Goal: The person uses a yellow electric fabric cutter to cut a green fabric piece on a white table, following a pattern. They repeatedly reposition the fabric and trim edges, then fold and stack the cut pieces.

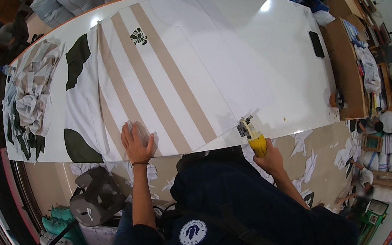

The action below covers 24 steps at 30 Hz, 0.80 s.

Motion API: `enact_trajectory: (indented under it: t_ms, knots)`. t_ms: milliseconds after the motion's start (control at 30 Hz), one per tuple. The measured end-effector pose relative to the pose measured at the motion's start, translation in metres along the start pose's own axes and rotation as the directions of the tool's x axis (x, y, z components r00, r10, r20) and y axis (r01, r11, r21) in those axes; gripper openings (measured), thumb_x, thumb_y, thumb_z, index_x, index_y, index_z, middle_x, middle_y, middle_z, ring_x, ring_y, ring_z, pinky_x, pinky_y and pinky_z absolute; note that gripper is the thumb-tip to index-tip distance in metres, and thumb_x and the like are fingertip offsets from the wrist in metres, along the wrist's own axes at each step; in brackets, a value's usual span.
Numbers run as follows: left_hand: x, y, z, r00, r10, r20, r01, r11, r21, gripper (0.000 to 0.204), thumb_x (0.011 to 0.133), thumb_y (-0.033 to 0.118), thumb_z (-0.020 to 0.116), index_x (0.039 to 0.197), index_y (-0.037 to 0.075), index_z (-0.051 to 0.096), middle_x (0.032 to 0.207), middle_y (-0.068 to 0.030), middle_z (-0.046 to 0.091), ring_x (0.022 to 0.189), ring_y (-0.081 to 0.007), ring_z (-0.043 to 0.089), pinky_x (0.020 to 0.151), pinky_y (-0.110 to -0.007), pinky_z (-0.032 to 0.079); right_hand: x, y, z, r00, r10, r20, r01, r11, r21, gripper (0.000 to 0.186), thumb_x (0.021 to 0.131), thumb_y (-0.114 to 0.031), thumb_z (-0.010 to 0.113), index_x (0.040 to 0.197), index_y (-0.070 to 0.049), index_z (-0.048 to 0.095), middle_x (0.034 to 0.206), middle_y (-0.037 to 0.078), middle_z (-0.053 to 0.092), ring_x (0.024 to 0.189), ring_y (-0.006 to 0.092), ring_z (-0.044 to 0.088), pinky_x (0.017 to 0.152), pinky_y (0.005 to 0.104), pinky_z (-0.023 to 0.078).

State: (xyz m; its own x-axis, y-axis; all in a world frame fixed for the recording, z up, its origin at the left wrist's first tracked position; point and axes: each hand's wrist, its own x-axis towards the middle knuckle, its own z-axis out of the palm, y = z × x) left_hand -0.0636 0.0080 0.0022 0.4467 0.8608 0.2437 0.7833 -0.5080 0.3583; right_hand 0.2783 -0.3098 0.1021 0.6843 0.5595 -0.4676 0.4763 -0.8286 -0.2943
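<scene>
My left hand [136,144] lies open, fingers spread, on striped white and beige fabric [153,88] near the table's front edge. A dark green printed logo is on the fabric's upper part. My right hand [269,156] grips a yellow electric cutter [254,141], whose metal head is at the front edge of the layered pieces, right of the stripes. A pale sheet [200,46] with a curved outline lies beside the stripes. White pieces with dark green patches [82,144] lie just left of the striped fabric.
A heap of crumpled fabric [32,93] covers the table's [290,78] left end. A black phone [316,43] lies at the right, beside cardboard [346,74]. Sacks [52,7] stand behind. Below are a grey stool [96,198] and scattered scraps [304,167]. Another person [362,181] is at lower right.
</scene>
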Motion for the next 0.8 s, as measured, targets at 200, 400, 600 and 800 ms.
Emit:
enact_trajectory:
  t_ms: [200, 400, 600, 800]
  knots:
    - [0.0, -0.001, 0.002, 1.0, -0.015, -0.01, 0.015, 1.0, 0.009, 0.071, 0.082, 0.039, 0.074, 0.14, 0.004, 0.052, 0.152, -0.0254, 0.038, 0.141, -0.0443, 0.034, 0.117, -0.055, 0.027, 0.017, -0.011, -0.002, 1.0, -0.029, -0.008, 0.029, 0.999, -0.025, 0.057, 0.071, -0.027, 0.075, 0.116, -0.007, 0.047, 0.085, 0.027, 0.068, 0.084, 0.0495, 0.066, 0.073, 0.0578, 0.053]
    - [0.0, -0.002, 0.003, 0.999, -0.012, -0.033, 0.011, 1.0, -0.015, 0.069, 0.081, 0.038, 0.074, 0.138, 0.004, 0.054, 0.151, -0.0249, 0.039, 0.139, -0.0441, 0.036, 0.116, -0.055, 0.028, 0.047, -0.032, -0.009, 0.997, -0.074, -0.015, 0.074, 0.997, -0.001, 0.054, 0.07, -0.027, 0.075, 0.113, -0.007, 0.047, 0.086, 0.028, 0.068, 0.085, 0.0504, 0.066, 0.073, 0.0589, 0.053]
    - [0.001, -0.002, 0.0, 0.999, -0.03, -0.022, 0.029, 0.999, -0.044, 0.069, 0.08, 0.038, 0.075, 0.137, 0.005, 0.054, 0.149, -0.0246, 0.041, 0.139, -0.0438, 0.037, 0.116, -0.055, 0.029, 0.082, -0.074, -0.021, 0.999, -0.029, 0.018, 0.03, 0.997, -0.073, 0.063, 0.07, -0.029, 0.076, 0.122, -0.007, 0.048, 0.098, 0.027, 0.068, 0.094, 0.0471, 0.068, 0.081, 0.0551, 0.055]
    - [0.0, -0.002, 0.0, 0.999, -0.039, -0.025, 0.039, 0.999, -0.019, 0.071, 0.08, 0.039, 0.076, 0.137, 0.004, 0.054, 0.148, -0.0244, 0.041, 0.139, -0.0422, 0.037, 0.116, -0.055, 0.029, 0.126, -0.121, -0.032, 0.996, -0.085, 0.009, 0.085, 0.993, -0.086, 0.066, 0.07, -0.029, 0.076, 0.125, -0.006, 0.048, 0.105, 0.025, 0.067, 0.101, 0.0445, 0.067, 0.085, 0.053, 0.055]
